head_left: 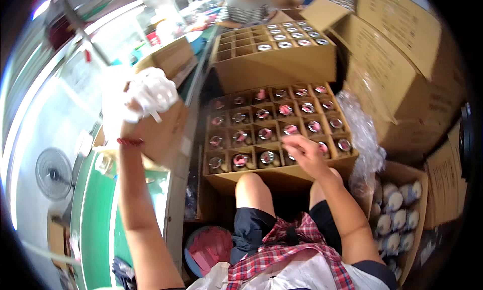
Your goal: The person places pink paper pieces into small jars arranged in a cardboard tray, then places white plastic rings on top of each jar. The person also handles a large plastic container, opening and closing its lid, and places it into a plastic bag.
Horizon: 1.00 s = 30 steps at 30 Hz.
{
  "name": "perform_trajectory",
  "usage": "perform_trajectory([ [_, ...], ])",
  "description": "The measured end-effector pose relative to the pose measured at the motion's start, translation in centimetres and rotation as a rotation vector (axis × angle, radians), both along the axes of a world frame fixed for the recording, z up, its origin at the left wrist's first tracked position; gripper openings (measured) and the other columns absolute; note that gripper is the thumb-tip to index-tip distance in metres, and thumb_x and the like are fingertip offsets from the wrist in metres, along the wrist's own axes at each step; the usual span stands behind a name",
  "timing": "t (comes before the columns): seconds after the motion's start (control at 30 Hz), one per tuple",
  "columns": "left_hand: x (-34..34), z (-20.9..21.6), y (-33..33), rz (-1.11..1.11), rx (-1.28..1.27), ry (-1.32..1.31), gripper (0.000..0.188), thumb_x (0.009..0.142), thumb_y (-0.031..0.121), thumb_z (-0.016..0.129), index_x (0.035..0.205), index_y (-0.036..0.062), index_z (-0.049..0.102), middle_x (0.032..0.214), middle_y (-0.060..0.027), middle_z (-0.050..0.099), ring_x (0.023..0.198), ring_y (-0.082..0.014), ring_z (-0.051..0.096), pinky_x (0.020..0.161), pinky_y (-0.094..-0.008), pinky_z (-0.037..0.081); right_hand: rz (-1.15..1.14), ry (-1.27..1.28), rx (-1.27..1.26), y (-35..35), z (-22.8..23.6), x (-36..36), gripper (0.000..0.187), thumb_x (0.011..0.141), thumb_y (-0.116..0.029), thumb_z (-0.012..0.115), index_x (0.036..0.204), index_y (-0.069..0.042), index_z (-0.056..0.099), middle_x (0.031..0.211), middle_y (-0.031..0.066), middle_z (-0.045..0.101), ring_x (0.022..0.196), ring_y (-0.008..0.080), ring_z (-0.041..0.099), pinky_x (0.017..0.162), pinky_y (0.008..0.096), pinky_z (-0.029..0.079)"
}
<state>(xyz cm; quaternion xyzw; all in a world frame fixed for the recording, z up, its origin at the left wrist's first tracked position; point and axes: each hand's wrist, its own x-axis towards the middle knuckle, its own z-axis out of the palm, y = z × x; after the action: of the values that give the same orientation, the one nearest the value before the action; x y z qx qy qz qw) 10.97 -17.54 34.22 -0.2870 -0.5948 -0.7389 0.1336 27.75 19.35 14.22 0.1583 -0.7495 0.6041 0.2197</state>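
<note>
My left hand point(132, 107) is raised at the left, over an open cardboard box. A cluster of white, rounded, shiny pieces point(153, 92) is in its grasp; glare hides their exact kind. In front of my knees stands a divided carton point(241, 176) with glass bottles point(267, 158) upright in its compartments. Pink material shows at many of the bottle mouths. My right hand point(309, 156) hovers over the carton's near right rows, fingers loosely bent and apart, with nothing visible in them. It covers some of the bottles below.
A second divided carton point(274, 71), partly filled with white-topped bottles, stands behind. Tall cardboard boxes point(397, 73) and clear plastic wrap point(359, 139) line the right. A box of pale bottles point(422, 204) sits lower right. Pink cloth fills a basin point(188, 249). Someone in stripes point(246, 13) is beyond.
</note>
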Motion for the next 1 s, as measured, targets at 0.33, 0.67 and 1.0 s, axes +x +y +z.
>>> perform_trajectory([
  [0.33, 1.6, -24.5, 21.0, -0.818, 0.724, -0.636, 0.043, 0.085, 0.029, 0.063, 0.119, 0.0052, 0.052, 0.113, -0.0121, 0.060, 0.098, -0.0270, 0.061, 0.074, -0.0377, 0.058, -0.134, 0.031, -0.126, 2.6, -1.9, -2.0, 0.026, 0.088, 0.000, 0.058, 0.113, -0.001, 0.054, 0.119, 0.0064, 0.053, 0.094, 0.0104, 0.058, 0.071, 0.0220, 0.051],
  [0.67, -0.4, -33.9, 27.9, -0.902, 0.826, -0.773, 0.036, 0.087, 0.024, 0.059, 0.116, 0.0036, 0.053, 0.106, -0.0106, 0.062, 0.092, -0.0224, 0.063, 0.071, -0.0336, 0.057, -0.431, -0.132, 0.149, 5.7, -6.3, -3.8, 0.026, 0.081, -0.008, 0.070, 0.103, 0.000, 0.060, 0.096, 0.0050, 0.062, 0.077, 0.0088, 0.061, 0.058, 0.0189, 0.046],
  [1.0, -1.7, -35.1, 32.1, -0.504, 0.718, -0.968, 0.021, 0.092, 0.019, 0.048, 0.106, 0.0054, 0.055, 0.104, -0.0072, 0.060, 0.102, -0.0219, 0.058, 0.090, -0.0386, 0.048, -0.562, -0.227, -0.306, 8.6, -11.7, -7.1, 0.012, 0.086, -0.009, 0.063, 0.092, 0.002, 0.059, 0.072, 0.0045, 0.063, 0.060, 0.0093, 0.062, 0.049, 0.0211, 0.049],
])
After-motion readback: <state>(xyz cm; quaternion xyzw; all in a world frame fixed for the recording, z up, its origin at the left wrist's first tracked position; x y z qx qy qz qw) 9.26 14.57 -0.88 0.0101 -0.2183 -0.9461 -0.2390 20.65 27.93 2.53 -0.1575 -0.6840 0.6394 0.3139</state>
